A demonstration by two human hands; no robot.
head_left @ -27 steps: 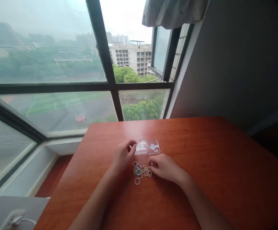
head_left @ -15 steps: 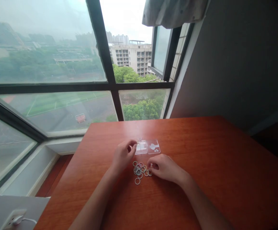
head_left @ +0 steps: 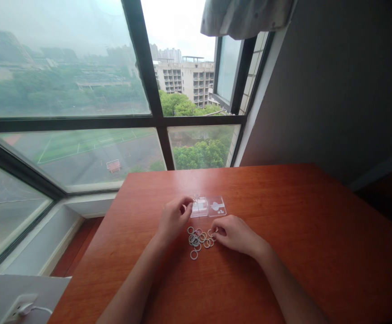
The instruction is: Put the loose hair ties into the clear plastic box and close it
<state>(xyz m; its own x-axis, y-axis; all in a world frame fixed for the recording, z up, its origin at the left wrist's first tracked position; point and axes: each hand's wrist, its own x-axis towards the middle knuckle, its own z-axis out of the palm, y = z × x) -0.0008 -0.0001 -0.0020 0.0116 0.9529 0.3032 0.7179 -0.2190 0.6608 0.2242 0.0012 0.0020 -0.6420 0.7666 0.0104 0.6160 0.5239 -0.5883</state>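
A small clear plastic box lies open on the red-brown wooden table. My left hand rests beside the box's left edge, fingers curled and pinched against it. Several small coloured rings lie in a loose heap just in front of the box. My right hand sits at the right side of the heap, fingertips pinched on one ring at the heap's upper right edge. What the ring looks like between the fingers is too small to make out.
A large window with dark frames stands behind the table, its sill to the left. A dark wall rises on the right. A white socket with a plug shows at the lower left.
My right hand has shifted slightly up and toward the box, fingertips lifting at the heap's edge. The left hand and the box have stayed put.
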